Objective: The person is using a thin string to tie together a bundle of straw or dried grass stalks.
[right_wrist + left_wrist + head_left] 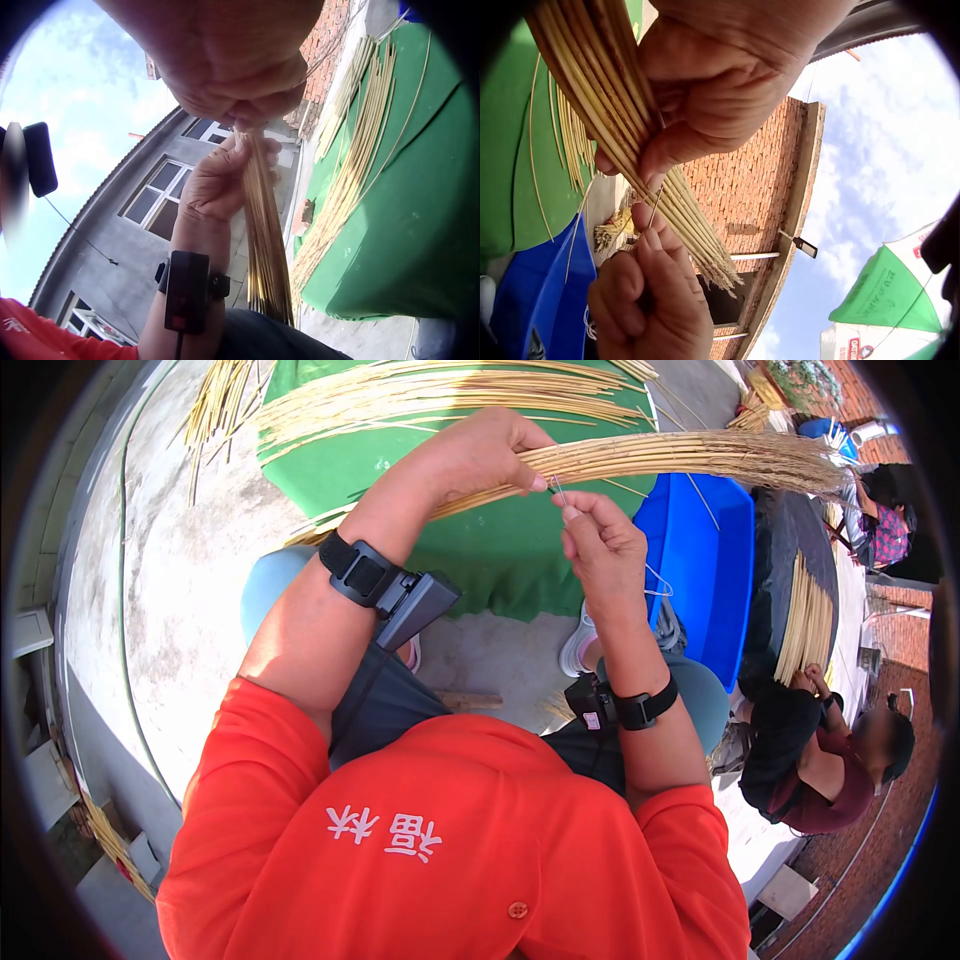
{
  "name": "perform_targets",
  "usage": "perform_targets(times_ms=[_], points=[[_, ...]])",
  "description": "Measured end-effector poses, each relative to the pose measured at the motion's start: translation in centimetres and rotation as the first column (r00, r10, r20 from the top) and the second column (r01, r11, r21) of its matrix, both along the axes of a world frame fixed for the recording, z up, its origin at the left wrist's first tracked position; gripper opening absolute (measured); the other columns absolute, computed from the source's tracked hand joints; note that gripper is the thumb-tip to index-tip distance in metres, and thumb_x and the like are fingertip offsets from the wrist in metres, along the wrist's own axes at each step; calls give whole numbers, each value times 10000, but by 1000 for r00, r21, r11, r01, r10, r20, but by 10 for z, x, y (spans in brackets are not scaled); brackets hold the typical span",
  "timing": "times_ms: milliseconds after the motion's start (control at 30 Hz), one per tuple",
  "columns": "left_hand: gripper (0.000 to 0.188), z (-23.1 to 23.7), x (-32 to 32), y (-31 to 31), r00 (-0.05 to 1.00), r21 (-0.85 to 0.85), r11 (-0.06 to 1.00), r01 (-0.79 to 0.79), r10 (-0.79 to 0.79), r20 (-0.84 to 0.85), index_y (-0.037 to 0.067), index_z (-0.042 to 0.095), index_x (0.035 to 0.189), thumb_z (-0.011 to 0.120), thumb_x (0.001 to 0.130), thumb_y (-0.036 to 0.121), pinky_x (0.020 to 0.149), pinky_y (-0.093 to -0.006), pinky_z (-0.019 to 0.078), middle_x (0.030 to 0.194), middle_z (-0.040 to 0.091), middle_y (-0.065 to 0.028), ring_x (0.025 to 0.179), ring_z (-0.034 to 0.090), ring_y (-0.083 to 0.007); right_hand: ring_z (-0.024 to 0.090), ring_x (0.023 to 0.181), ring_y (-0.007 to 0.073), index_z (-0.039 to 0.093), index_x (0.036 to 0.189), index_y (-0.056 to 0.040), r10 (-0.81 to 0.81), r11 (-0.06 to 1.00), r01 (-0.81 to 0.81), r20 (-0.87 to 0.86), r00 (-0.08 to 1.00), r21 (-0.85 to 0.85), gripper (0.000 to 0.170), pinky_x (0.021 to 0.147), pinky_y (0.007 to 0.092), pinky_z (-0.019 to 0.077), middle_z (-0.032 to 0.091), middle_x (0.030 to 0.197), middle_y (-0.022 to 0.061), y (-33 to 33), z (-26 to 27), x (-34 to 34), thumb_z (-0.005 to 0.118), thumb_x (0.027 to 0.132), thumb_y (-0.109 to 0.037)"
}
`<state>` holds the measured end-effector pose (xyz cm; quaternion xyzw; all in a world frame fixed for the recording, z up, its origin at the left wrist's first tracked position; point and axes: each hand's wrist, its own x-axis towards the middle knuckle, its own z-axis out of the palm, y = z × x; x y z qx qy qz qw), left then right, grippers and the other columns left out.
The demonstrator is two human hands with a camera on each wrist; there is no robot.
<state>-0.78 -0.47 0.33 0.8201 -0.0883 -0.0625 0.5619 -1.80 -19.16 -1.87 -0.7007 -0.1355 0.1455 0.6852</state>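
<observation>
Strand of thin, pale material point(657, 204), wire or thread I cannot tell, is pinched in the right grip point(605, 545) at the near edge of a long bundle of tan, brush-ended stalks point(650, 455). The left grip point(475, 455) curls around that bundle, probably to keep it tight; its brushy end reaches right, past the right grip. Beyond lies the green cloth-covered worktop point(470, 550), a blue plastic tub point(720, 545) to its right, loose tan stalks point(450, 400) across its far side.
</observation>
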Motion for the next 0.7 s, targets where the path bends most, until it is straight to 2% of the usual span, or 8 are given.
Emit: perform_targets(times_ms=[233, 333, 400, 500, 700], points=[[274, -4, -1, -2, 998, -52, 999, 15, -18, -54, -2, 654, 977, 644, 711, 65, 656, -236, 438, 771, 619, -22, 703, 539, -90, 398, 539, 23, 620, 944, -16, 26, 999, -26, -5, 1000, 21, 127, 488, 183, 320, 454, 595, -61, -2, -4, 1, 530, 860, -46], [290, -3, 1, 4, 993, -103, 991, 85, -93, -74, -14, 639, 1003, 643, 732, 88, 689, -240, 452, 820, 635, -34, 745, 562, -99, 399, 540, 23, 616, 948, -24, 23, 1000, -23, 37, 999, -6, 128, 490, 182, 322, 454, 591, -57, -2, -6, 2, 524, 863, -48], [339, -4, 2, 8, 971, -276, 943, 184, -218, -98, -39, 602, 1062, 636, 756, 102, 735, -244, 464, 892, 645, -52, 803, 581, -114, 401, 541, 23, 614, 951, -26, 25, 999, -24, 48, 999, -33, 128, 492, 182, 324, 455, 591, -56, -2, -3, 0, 521, 865, -48], [371, -3, 3, 13, 957, -280, 935, 219, -262, -122, -57, 568, 1107, 619, 773, 98, 771, -251, 468, 954, 645, -69, 850, 586, -126, 407, 548, 24, 610, 956, -29, 32, 998, -29, 65, 997, -59, 130, 497, 182, 331, 461, 600, -54, -3, -2, -1, 516, 867, -46], [363, -4, 4, 12, 958, -300, 933, 198, -250, -144, -58, 559, 1123, 584, 789, 83, 764, -247, 471, 960, 645, -77, 836, 590, -126, 419, 570, 27, 607, 959, -29, 38, 999, -37, 86, 996, -19, 130, 508, 181, 348, 482, 644, -46, -3, -6, 1, 513, 871, -43]])
